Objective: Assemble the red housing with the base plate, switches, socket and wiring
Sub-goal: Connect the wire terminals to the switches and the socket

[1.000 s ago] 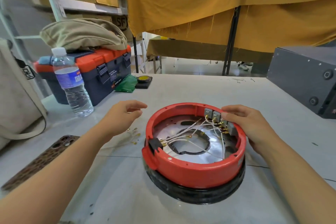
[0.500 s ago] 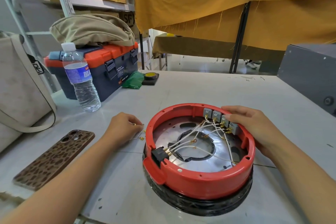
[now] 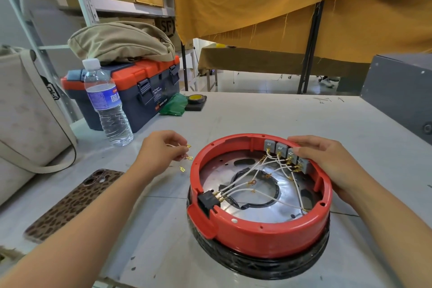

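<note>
The round red housing [image 3: 264,229] sits on a black ring [image 3: 261,266] on the table. Inside lie the shiny metal base plate [image 3: 264,210], several grey switches [image 3: 281,148] along the far wall, a black socket [image 3: 208,201] at the near left wall, and white wires [image 3: 247,175] running between them. My right hand [image 3: 327,159] grips the housing's far right rim, fingers lying over the switches. My left hand [image 3: 161,154] pinches short white wires with brass terminals [image 3: 188,158], lifted just left of the housing. Another brass terminal [image 3: 182,169] lies on the table.
A leopard-print phone [image 3: 74,203] lies at the near left. A water bottle [image 3: 106,105] and an orange and blue toolbox [image 3: 131,91] under a khaki bag stand at the far left, a beige tote bag [image 3: 25,119] beside them. A grey box [image 3: 402,91] stands at the far right.
My left hand came down to the table left of the housing, closed on the loose wires and has lifted them slightly. My right hand stays on the rim.
</note>
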`<state>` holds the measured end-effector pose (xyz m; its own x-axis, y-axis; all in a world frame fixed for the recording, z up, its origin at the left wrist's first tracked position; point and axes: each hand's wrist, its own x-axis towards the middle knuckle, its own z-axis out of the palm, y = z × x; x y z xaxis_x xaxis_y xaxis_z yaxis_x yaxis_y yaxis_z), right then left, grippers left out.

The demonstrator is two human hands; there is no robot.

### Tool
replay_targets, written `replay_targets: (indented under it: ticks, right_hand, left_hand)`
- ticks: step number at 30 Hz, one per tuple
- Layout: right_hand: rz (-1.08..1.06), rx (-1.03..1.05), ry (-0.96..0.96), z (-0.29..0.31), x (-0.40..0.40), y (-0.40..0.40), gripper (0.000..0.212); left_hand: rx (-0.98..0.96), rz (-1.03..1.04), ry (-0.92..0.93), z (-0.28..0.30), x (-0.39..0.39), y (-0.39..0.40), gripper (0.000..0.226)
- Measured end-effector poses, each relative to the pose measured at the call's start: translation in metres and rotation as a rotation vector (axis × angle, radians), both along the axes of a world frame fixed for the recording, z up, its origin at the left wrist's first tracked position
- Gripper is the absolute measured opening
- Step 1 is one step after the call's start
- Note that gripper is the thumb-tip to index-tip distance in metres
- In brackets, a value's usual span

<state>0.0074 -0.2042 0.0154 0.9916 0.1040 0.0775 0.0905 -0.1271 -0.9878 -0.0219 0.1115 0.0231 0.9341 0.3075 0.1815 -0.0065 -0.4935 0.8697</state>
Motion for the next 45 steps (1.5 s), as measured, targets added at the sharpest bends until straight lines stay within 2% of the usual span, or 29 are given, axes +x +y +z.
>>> replay_targets:
  ticks: [4, 9, 19, 25, 34, 45]
  right_hand:
    - [-0.011, 0.004, 0.004, 0.001, -0.001, 0.001, 0.021]
    - [-0.021, -0.022, -0.001, 0.002, -0.003, 0.004, 0.022]
    - [0.090, -0.118, -0.006, 0.001, -0.007, 0.013, 0.043]
    - [0.047, -0.149, -0.002, 0.004, -0.008, 0.013, 0.038]
    - [0.014, -0.217, 0.002, 0.005, -0.004, 0.010, 0.031]
    - [0.016, -0.069, 0.025, 0.002, -0.005, 0.010, 0.020]
  left_hand:
    - [-0.039, -0.075, -0.080, 0.020, -0.004, -0.001, 0.027]
    - [0.015, -0.087, -0.123, 0.045, -0.006, -0.005, 0.013]
    - [-0.040, -0.319, 0.010, 0.072, -0.003, -0.054, 0.007]
    - [-0.111, -0.443, 0.129, 0.069, 0.005, -0.090, 0.012]
    - [-0.123, -0.460, 0.337, 0.055, 0.025, -0.125, 0.011]
    - [-0.143, -0.415, 0.359, 0.032, 0.036, -0.140, 0.011]
